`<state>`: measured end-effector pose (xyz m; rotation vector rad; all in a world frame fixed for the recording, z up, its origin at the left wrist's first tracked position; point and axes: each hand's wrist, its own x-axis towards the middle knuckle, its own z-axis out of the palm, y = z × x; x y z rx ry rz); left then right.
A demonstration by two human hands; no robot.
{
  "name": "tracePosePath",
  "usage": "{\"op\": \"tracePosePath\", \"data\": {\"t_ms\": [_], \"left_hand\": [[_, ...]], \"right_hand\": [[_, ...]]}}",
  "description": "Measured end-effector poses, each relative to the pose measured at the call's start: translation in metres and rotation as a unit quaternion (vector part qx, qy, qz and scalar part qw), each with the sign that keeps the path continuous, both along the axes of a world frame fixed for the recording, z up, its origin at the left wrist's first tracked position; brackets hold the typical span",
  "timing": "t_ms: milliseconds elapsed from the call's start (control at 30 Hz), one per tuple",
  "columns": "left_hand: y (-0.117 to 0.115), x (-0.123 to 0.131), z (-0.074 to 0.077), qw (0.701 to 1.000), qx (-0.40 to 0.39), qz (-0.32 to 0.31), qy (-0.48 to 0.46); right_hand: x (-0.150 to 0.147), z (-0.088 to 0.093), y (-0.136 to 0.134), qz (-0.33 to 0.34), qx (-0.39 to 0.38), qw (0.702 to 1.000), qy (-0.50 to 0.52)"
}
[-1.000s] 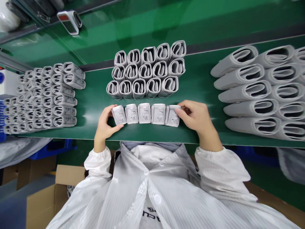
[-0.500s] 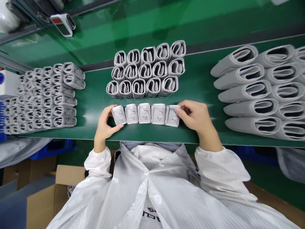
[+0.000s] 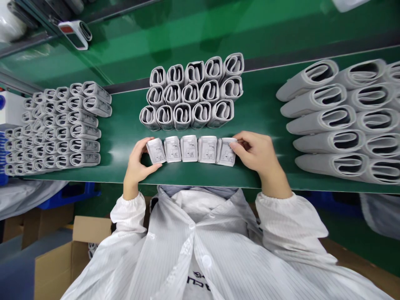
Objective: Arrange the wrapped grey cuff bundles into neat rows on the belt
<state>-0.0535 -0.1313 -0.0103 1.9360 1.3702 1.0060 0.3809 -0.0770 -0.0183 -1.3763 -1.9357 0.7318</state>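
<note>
A row of several rolled grey cuffs with printed drawings on their faces lies near the front edge of the green bench. My left hand is curled around the leftmost rolled cuff, its thumb stretched along the near side and its fingers behind. At the other end, my right hand grips the rightmost rolled cuff, thumb on the printed face and fingertips at the far edge. Between them, the middle rolled cuff stands close to its neighbours. Just behind sits a block of stacked rolled cuffs, spiral ends facing me.
More stacked rolled cuffs stand on the left of the bench. Larger rolled grey sleeves lie in rows on the right. A white device with a screen is at upper left. Below the bench is an open cardboard box.
The white device at upper left has shifted slightly left, as has a pale object at the top right. My hands and the row of cuffs look the same.
</note>
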Motion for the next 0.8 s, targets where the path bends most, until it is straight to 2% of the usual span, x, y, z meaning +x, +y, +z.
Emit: {"op": "tracePosePath", "data": {"t_ms": [800], "left_hand": [[0.0009, -0.0020, 0.0004, 1.000, 0.013, -0.008, 0.016]], "right_hand": [[0.0000, -0.0002, -0.0004, -0.004, 0.004, 1.000, 0.002]]}}
